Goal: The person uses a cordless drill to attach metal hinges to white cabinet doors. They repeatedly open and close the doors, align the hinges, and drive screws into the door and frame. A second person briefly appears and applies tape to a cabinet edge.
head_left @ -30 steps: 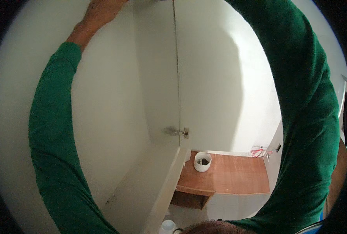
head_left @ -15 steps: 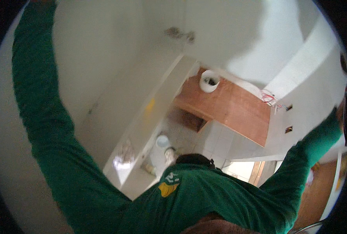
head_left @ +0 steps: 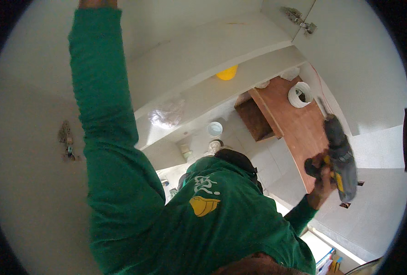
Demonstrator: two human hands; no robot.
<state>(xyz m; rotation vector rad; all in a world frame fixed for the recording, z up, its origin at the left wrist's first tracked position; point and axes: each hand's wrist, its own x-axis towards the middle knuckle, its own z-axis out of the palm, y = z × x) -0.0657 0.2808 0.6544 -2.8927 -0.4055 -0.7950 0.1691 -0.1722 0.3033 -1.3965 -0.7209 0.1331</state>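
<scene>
My right hand [head_left: 321, 187] is closed around the grip of a black and yellow cordless drill [head_left: 344, 165]. A thin bit points up from its chuck, towards the white wall. My left arm [head_left: 105, 87], in a green sleeve, reaches up along a pale cabinet panel. Only a strip of skin at the left wrist [head_left: 98, 3] shows at the top edge; the fingers are out of the picture. A metal cabinet hinge [head_left: 67, 141] sits on the panel beside that arm, and another hinge [head_left: 299, 20] joins a door at the upper right.
A pale shelf [head_left: 189, 55] runs below me, with a yellow object [head_left: 227, 72] and a clear plastic bag [head_left: 166, 114]. Beyond is a reddish-brown wooden counter [head_left: 299, 133] bearing a white bucket [head_left: 300, 95]. Another bucket [head_left: 215, 129] stands on the tiled floor. Wires hang along the wall.
My right hand has come inward from the right edge, bringing the drill into view. My left arm appears further right, and the view has shifted to show the cabinet shelf and hinges more clearly.
</scene>
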